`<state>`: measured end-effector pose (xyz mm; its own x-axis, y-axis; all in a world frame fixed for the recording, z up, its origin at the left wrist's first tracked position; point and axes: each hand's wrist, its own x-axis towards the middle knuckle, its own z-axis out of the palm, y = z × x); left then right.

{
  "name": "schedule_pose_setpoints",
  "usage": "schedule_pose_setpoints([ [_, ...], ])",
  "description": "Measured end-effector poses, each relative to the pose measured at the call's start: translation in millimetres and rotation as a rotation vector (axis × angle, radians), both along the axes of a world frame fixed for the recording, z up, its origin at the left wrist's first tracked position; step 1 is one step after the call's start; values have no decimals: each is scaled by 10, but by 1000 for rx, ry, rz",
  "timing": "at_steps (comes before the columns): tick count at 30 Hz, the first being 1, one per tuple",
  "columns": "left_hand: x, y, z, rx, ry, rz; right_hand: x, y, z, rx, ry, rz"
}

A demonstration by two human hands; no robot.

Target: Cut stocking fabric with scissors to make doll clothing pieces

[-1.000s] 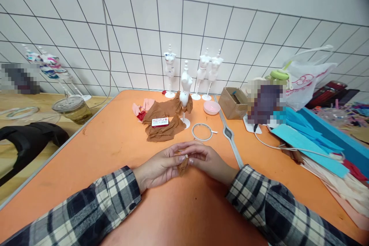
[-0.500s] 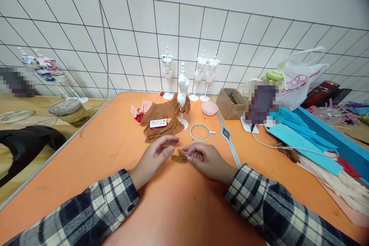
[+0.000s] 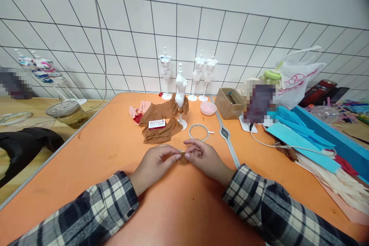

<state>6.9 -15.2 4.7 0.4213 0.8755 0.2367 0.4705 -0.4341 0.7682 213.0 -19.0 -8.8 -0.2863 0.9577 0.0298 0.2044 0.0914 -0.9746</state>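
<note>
My left hand (image 3: 157, 161) and my right hand (image 3: 203, 157) meet over the orange table (image 3: 115, 142), fingertips pinched together on a small scrap of brown fabric (image 3: 181, 157). Most of the scrap is hidden between the fingers. Just beyond the hands lies a white ring of tape (image 3: 198, 132). A heap of brown cloth (image 3: 160, 121) with a small red-and-white box (image 3: 157, 124) on it lies further back, beside a white mini mannequin (image 3: 181, 90) with brown cloth round its waist.
Three more white mannequins (image 3: 198, 73) stand along the grid wall. A pink dish (image 3: 208, 108) and a cardboard box (image 3: 229, 102) sit behind. Blue and cream sheets (image 3: 305, 138) and a cable fill the right. A lidded cup (image 3: 67, 113) and black bag (image 3: 25, 144) lie left.
My left hand, which had let go of the scrap and drawn apart half a second ago, has come back and pinches it again together with my right hand.
</note>
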Motion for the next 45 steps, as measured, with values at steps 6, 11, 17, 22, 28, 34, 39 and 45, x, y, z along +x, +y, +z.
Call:
schedule_pose_setpoints([
  [6,-4,1,-31,-6,-15,-21,-22,-3,63,-118,129,51],
  [11,15,-47,7,-13,-41,27,-48,20,83,-71,130,38],
  [17,-82,296,30,179,-304,405,-1,348,523,204,13,-105],
  [22,19,799,-32,244,-307,633,-43,722,978,428,-82,-86],
  [28,246,1025,-78,221,211,577,-122,1008,995,412,-163,-101],
  [34,309,1130,-161,258,282,523,-128,1096,879,428,-262,-197],
  [39,293,1161,-188,230,229,400,-161,1097,811,471,-344,-218],
  [45,258,1183,-222,221,211,359,-173,1094,767,495,-328,-252],
])
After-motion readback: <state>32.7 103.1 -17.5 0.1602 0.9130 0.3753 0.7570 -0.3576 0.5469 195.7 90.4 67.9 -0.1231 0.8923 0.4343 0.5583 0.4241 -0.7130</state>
